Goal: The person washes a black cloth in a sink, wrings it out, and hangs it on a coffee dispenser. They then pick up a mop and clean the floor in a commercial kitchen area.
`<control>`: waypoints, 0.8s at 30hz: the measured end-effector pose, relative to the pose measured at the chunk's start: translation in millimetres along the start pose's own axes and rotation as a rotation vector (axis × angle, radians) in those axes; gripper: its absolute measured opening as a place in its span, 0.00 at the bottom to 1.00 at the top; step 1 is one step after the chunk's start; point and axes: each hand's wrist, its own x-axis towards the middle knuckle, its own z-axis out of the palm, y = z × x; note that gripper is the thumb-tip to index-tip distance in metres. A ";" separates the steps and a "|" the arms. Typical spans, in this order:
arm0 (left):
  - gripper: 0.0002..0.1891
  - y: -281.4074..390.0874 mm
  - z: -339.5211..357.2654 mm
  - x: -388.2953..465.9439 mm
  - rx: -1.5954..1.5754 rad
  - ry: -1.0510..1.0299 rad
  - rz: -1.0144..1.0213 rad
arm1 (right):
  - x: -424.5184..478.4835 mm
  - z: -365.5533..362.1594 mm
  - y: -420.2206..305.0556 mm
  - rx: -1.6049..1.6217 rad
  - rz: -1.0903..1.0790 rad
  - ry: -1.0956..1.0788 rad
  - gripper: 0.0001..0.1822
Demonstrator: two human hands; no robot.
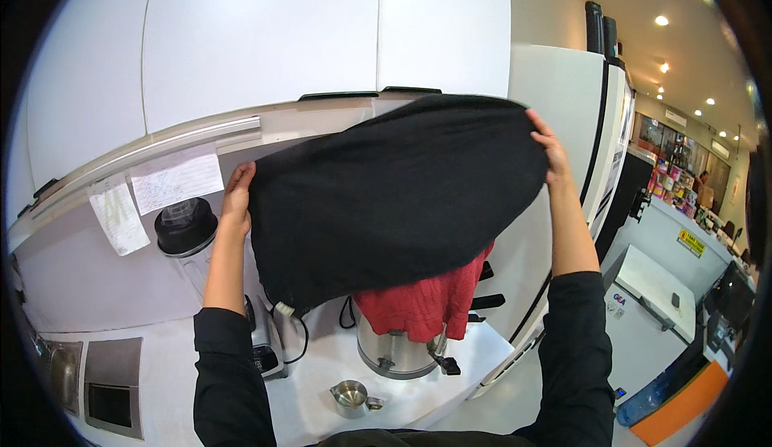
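Spread between both my hands is a black cloth [392, 199], raised in front of the cabinets. My left hand [238, 196] grips its left edge, and my right hand [549, 148] grips the upper right corner. Below it a red cloth [416, 308] drapes over a cylindrical stainless steel appliance [395, 353] with a tap at its front. The black cloth hides the upper part of the red one and the appliance's top. On the white counter [307, 408], nearer to me, stands a small steel jug [353, 397].
A blender [187, 230] with a black lid stands left of the cloth. Handwritten papers [178, 175] hang under the white cabinets [259, 36]. A tall white refrigerator [555, 85] borders the counter on the right. Farther right is a white chest freezer [645, 314]. A sink [63, 374] lies far left.
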 end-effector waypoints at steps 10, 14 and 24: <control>0.16 -60.1 -3.2 -25.6 0.950 -0.282 -0.104 | -42.1 -28.2 85.6 -1.326 0.615 -0.019 0.19; 0.16 -16.7 93.3 -48.6 0.578 -0.350 0.004 | -91.6 -17.2 80.2 -1.506 -0.029 0.131 0.13; 0.21 16.1 197.0 -59.8 0.719 -0.778 0.292 | -374.7 72.5 143.0 -1.137 0.397 0.186 0.23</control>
